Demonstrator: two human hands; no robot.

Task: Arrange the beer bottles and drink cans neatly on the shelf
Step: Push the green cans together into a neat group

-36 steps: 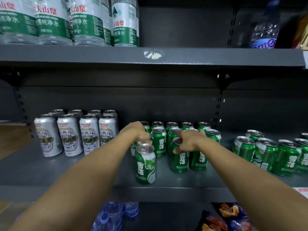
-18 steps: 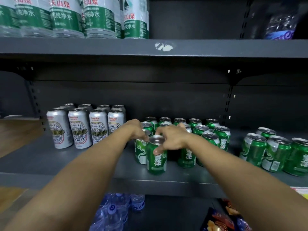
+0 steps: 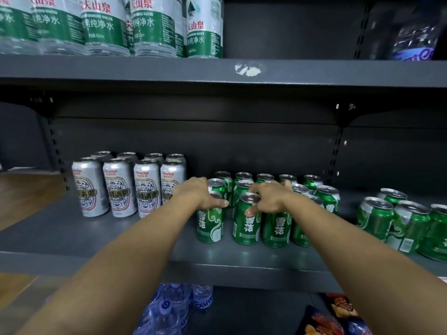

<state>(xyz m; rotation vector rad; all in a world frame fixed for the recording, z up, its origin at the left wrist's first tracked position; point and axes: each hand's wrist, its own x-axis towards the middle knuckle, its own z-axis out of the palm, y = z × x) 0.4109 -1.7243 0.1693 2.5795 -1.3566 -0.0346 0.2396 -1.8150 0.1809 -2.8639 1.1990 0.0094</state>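
From the head camera, the dark grey shelf [image 3: 101, 240] carried a block of green cans [image 3: 285, 189] standing upright in rows near its middle. The left hand [image 3: 202, 193] lay over the top of the front-left green can [image 3: 210, 224], fingers curled down round its rim and thumb pointing toward the next can, gripping it. The right hand [image 3: 268, 198] gripped the second front can [image 3: 246, 223] the same way, thumb on its front face and fingers bent over the lid. Both cans stood on the shelf in the front row, just beside each other. Left of this block, apart from it, stood the tall silver cans [image 3: 121, 187] in two rows. To the right of the block, a looser cluster of green cans [image 3: 399, 221] stood tilted in the wide lens. Above the block, on the upper shelf, water bottles [image 3: 154, 27] stood side by side
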